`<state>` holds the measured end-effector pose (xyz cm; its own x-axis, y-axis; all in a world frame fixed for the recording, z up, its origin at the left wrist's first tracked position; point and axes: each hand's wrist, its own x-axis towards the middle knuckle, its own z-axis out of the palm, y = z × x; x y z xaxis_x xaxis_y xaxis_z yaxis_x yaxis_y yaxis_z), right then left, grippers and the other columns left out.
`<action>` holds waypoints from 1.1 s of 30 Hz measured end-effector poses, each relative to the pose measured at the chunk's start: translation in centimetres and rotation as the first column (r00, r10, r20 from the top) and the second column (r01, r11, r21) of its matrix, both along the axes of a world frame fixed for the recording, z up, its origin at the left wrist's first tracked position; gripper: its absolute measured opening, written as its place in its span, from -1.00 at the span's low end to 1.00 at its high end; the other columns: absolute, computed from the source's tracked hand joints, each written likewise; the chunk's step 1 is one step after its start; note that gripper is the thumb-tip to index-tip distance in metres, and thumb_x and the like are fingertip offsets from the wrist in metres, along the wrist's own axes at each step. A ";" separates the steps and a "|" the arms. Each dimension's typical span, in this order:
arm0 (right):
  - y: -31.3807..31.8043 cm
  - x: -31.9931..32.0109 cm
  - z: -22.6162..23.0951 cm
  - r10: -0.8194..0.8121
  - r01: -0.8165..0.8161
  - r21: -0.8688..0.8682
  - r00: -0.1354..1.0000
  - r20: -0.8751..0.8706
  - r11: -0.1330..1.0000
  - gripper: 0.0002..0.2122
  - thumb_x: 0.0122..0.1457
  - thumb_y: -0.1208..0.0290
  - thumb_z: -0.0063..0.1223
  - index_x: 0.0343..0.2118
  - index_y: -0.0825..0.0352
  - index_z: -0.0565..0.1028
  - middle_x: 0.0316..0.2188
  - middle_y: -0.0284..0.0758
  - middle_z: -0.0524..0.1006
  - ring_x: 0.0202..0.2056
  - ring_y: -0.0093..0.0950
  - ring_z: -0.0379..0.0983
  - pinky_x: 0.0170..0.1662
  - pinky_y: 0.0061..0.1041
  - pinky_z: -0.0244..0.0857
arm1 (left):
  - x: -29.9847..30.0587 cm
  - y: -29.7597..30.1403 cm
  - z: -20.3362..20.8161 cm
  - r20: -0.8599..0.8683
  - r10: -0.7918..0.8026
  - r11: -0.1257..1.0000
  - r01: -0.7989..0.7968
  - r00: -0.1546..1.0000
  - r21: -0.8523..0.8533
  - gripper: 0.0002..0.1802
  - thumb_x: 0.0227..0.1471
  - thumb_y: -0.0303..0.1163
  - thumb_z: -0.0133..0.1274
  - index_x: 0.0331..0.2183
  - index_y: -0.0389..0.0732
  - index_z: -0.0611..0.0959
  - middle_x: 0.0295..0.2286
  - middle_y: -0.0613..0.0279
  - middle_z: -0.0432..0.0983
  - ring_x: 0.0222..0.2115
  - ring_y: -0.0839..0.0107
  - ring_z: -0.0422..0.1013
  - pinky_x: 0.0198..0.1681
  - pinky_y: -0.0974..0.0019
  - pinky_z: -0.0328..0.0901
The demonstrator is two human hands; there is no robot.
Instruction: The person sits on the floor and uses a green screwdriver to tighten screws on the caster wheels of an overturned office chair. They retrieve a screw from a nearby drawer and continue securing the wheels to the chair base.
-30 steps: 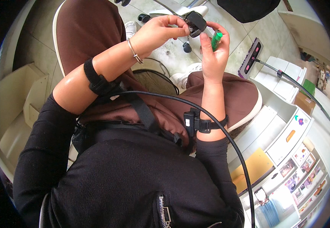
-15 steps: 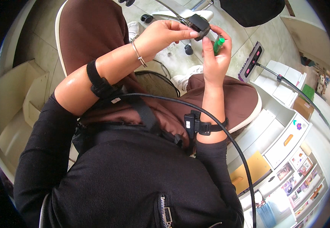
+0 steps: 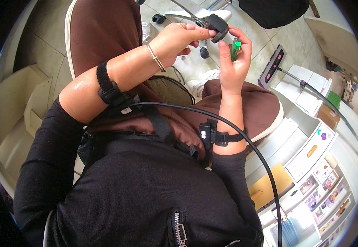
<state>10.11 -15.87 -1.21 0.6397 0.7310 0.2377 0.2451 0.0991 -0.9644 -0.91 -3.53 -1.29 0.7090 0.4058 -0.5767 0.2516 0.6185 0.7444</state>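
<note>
A small black blocky piece [image 3: 219,26] with a rounded lower edge is between my hands, in front of a chair base. Whether it is joined to the base cannot be made out. My left hand [image 3: 178,38] pinches its left side between thumb and forefinger, the other fingers curled beneath. Opposite, my right hand [image 3: 237,61] has its upper fingertips at the piece's right edge, thumb raised. A short object with a green end [image 3: 236,46] and a see-through greenish body sits upright in the right hand's bent fingers; its exact kind is unclear.
Behind my hands stands the chair base [image 3: 220,15] with black casters [image 3: 204,52]. A broom-like head [image 3: 271,66] on a long pole is at the right, beside white drawers [image 3: 311,146]. A black cable [image 3: 228,123] crosses my lap. Black straps circle both forearms.
My left hand has turned slightly, its lower fingers curling into view, and the black piece has tilted a little. The right hand and the green-ended object have barely shifted. My left knee moved slightly right.
</note>
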 end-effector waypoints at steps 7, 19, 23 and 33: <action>0.0 0.1 -0.1 0.004 -0.004 -0.005 0.995 0.100 1.000 -0.69 0.11 0.48 0.17 -0.10 0.35 0.37 0.00 -0.25 0.39 -0.21 -0.59 0.39 -0.27 -0.67 0.28 | -0.4 0.7 0.0 0.048 -0.029 0.999 0.031 0.998 -0.023 -0.83 -0.03 -0.19 0.21 -0.43 -0.04 0.63 -0.55 0.57 0.38 -0.49 0.73 0.28 -0.43 0.56 0.10; 0.0 -0.4 0.0 -0.008 0.009 -0.044 1.000 0.027 0.999 -0.64 0.14 0.44 0.14 -0.03 0.40 0.31 -0.01 -0.28 0.39 -0.47 -0.68 0.36 -0.44 -0.74 0.22 | -0.1 1.0 -0.6 0.208 -0.022 0.997 0.007 0.978 0.070 -0.90 0.01 -0.35 0.13 -0.51 -0.05 0.56 -0.54 0.55 0.42 -0.51 0.73 0.24 -0.42 0.57 0.10; 0.1 -0.5 0.2 -0.006 0.006 -0.047 1.000 0.010 0.999 -0.63 0.15 0.43 0.13 -0.02 0.39 0.30 -0.04 -0.32 0.39 -0.48 -0.69 0.36 -0.43 -0.74 0.21 | -0.2 0.8 -0.7 0.263 -0.026 0.993 -0.005 0.964 0.117 -0.93 0.00 -0.37 0.13 -0.48 -0.08 0.57 -0.50 0.52 0.45 -0.49 0.71 0.24 -0.37 0.56 0.12; -1.0 -2.3 -0.9 -0.152 0.133 -0.075 0.896 -0.417 0.988 -0.79 0.27 0.26 -0.04 -0.21 0.29 0.32 -0.42 -0.48 0.38 -0.58 -0.75 0.17 -0.54 -0.75 0.03 | -0.5 0.4 -1.0 0.208 -0.042 0.977 -0.003 0.977 0.214 -0.91 0.04 -0.37 0.14 -0.42 -0.16 0.59 -0.47 0.51 0.44 -0.43 0.67 0.28 -0.28 0.56 0.17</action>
